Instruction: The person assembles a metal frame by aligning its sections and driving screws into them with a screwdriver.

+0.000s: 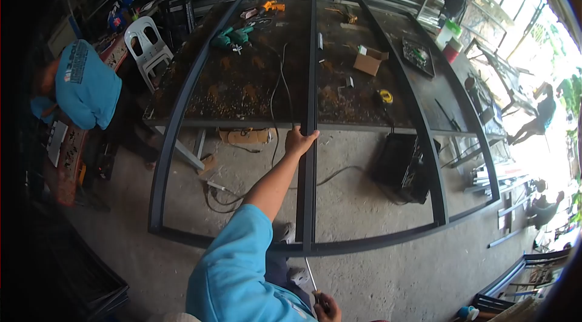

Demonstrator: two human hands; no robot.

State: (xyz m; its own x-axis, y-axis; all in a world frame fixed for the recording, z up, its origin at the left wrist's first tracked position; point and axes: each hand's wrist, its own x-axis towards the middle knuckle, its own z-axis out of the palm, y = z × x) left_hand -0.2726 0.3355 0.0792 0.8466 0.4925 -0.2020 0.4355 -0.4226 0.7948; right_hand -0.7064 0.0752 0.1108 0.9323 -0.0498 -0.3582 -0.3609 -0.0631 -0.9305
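The left hand [297, 141] wraps the middle bar of the dark metal frame [311, 201], which overhangs the table's [242, 104] near edge; the right hand [330, 308] curls around a thin-shafted tool [310, 272]. Toward the table's right edge, a tray [419, 68] holds unclear small items.

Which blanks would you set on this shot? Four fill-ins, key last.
1. The left hand grips one bar of the dark ____.
2. Of the two hands, the one holding the thin tool is the ____ one.
3. By colour, the plastic chair is ____.
4. The cardboard box sits on the ____.

Missing words: frame; right; white; table.
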